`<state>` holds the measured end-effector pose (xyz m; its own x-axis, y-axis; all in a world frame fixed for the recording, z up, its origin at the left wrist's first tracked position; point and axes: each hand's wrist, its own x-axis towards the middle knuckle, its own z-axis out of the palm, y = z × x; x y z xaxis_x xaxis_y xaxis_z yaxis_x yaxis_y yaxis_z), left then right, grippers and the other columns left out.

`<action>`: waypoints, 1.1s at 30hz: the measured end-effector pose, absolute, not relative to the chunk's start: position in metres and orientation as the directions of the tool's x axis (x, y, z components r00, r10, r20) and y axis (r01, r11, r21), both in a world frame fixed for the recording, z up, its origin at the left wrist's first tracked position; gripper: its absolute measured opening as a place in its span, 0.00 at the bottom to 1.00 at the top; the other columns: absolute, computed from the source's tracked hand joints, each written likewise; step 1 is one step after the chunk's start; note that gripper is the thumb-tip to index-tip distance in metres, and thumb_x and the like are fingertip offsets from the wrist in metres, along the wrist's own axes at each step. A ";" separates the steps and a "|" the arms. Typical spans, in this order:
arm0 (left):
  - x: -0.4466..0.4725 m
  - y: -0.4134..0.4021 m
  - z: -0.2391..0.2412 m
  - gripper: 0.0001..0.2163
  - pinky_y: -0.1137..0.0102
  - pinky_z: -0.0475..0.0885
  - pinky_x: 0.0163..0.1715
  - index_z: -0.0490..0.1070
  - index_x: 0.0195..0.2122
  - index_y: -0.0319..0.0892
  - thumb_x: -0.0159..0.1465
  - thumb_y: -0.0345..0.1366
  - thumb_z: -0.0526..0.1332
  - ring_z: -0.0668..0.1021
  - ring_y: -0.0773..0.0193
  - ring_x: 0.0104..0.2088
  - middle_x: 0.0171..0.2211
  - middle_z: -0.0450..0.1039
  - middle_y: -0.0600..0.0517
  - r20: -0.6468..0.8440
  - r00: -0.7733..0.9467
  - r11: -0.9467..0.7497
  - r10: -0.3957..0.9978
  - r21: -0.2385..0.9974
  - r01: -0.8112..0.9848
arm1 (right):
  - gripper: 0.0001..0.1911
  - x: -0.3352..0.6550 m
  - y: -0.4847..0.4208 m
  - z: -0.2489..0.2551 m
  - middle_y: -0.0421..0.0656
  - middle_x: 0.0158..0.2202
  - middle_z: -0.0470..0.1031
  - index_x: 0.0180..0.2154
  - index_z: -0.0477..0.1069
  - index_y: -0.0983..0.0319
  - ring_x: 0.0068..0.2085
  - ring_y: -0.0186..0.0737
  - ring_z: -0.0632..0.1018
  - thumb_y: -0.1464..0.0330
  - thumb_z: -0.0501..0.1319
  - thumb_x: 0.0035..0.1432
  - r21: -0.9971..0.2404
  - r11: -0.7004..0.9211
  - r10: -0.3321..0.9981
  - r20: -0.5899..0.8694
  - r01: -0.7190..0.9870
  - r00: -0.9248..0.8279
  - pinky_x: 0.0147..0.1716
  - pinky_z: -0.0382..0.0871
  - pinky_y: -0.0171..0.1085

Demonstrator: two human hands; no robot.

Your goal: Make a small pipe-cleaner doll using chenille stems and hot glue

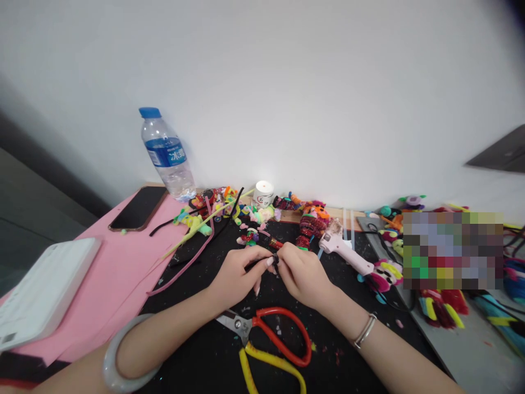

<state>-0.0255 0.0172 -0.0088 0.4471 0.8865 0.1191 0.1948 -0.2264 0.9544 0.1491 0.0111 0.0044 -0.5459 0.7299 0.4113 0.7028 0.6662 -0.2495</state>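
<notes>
My left hand (240, 275) and my right hand (302, 273) meet over the black mat (205, 350), both pinched on a short black pipe cleaner (275, 262) held between their fingertips. My left wrist wears a pale jade bangle (123, 355); my right wrist wears a thin silver bracelet (365, 331). Red-handled scissors (279, 334) lie just below my hands, and yellow pipe cleaners (266, 366) lie under them.
A pink hot glue gun (344, 249) lies right of my hands. Several colourful pipe-cleaner figures (311, 216) crowd the wall side. A water bottle (166, 156), a phone (138, 208), a white device (41, 290) and pink paper (110, 273) sit at the left. A grey board (463, 350) is at the right.
</notes>
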 end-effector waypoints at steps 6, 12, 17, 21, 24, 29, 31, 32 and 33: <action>-0.026 0.017 -0.007 0.08 0.78 0.64 0.17 0.68 0.33 0.38 0.64 0.37 0.53 0.68 0.75 0.15 0.25 0.71 0.54 0.118 0.450 -0.217 0.885 0.960 0.175 | 0.09 0.150 0.010 0.002 0.39 0.25 0.65 0.30 0.59 0.61 0.25 0.32 0.67 0.74 0.47 0.62 -0.457 0.644 0.765 0.392 0.614 -0.510 0.25 0.59 0.30; -0.023 0.013 -0.010 0.07 0.78 0.65 0.18 0.68 0.33 0.39 0.64 0.36 0.53 0.70 0.74 0.15 0.23 0.70 0.55 0.098 0.454 -0.211 0.886 0.955 0.206 | 0.12 0.150 0.009 -0.001 0.40 0.21 0.63 0.24 0.60 0.62 0.23 0.34 0.64 0.72 0.50 0.61 -0.149 0.665 0.688 0.504 0.732 -0.522 0.23 0.54 0.34; -0.025 0.014 -0.008 0.09 0.78 0.65 0.20 0.67 0.30 0.39 0.64 0.35 0.52 0.70 0.73 0.15 0.17 0.66 0.58 0.124 0.452 -0.258 0.883 0.934 0.249 | 0.12 0.153 0.011 0.004 0.40 0.24 0.65 0.28 0.62 0.62 0.26 0.34 0.67 0.72 0.47 0.63 -0.407 0.675 0.734 0.456 0.616 -0.503 0.26 0.58 0.33; -0.028 0.014 -0.005 0.09 0.77 0.66 0.23 0.69 0.30 0.39 0.65 0.34 0.51 0.70 0.72 0.16 0.15 0.66 0.58 0.182 0.484 -0.342 0.856 0.902 0.265 | 0.14 0.153 0.014 0.006 0.38 0.24 0.62 0.27 0.60 0.61 0.25 0.32 0.65 0.69 0.45 0.66 -0.647 0.563 0.819 0.349 0.514 -0.456 0.26 0.58 0.32; -0.028 0.014 -0.003 0.10 0.77 0.66 0.24 0.69 0.29 0.40 0.64 0.33 0.52 0.71 0.72 0.16 0.15 0.66 0.58 0.211 0.501 -0.389 0.839 0.876 0.283 | 0.15 0.153 0.015 0.006 0.38 0.24 0.64 0.27 0.61 0.62 0.27 0.32 0.67 0.68 0.46 0.66 -0.697 0.556 0.796 0.291 0.453 -0.530 0.28 0.58 0.32; -0.029 0.013 -0.003 0.10 0.77 0.65 0.23 0.68 0.28 0.41 0.64 0.33 0.52 0.71 0.72 0.16 0.14 0.67 0.58 0.229 0.509 -0.425 0.830 0.851 0.309 | 0.16 0.152 0.014 0.010 0.37 0.25 0.65 0.27 0.63 0.63 0.27 0.31 0.67 0.68 0.46 0.66 -0.748 0.533 0.783 0.258 0.396 -0.566 0.28 0.58 0.31; -0.029 0.013 -0.003 0.10 0.78 0.65 0.23 0.68 0.27 0.41 0.64 0.33 0.52 0.71 0.72 0.16 0.14 0.67 0.58 0.225 0.514 -0.429 0.828 0.845 0.321 | 0.17 0.152 0.015 0.011 0.36 0.25 0.64 0.27 0.64 0.63 0.27 0.31 0.67 0.67 0.46 0.66 -0.768 0.521 0.779 0.248 0.373 -0.576 0.28 0.58 0.31; -0.030 0.013 -0.003 0.10 0.78 0.65 0.23 0.68 0.27 0.41 0.64 0.33 0.52 0.71 0.72 0.16 0.14 0.67 0.58 0.225 0.517 -0.433 0.826 0.840 0.326 | 0.17 0.151 0.015 0.011 0.36 0.24 0.64 0.27 0.63 0.63 0.26 0.30 0.66 0.67 0.46 0.66 -0.770 0.518 0.778 0.243 0.372 -0.580 0.27 0.58 0.31; -0.030 0.012 -0.004 0.10 0.78 0.65 0.23 0.67 0.27 0.41 0.64 0.33 0.52 0.71 0.72 0.16 0.14 0.67 0.58 0.227 0.518 -0.437 0.825 0.836 0.331 | 0.16 0.151 0.015 0.012 0.36 0.24 0.63 0.26 0.63 0.63 0.26 0.30 0.66 0.67 0.47 0.66 -0.767 0.519 0.778 0.239 0.378 -0.581 0.27 0.57 0.30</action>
<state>-0.0299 0.0124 -0.0036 0.5177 0.8250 0.2265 0.3310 -0.4373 0.8362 0.1513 0.0153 0.0115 -0.5814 0.7775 0.2395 0.3778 0.5188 -0.7669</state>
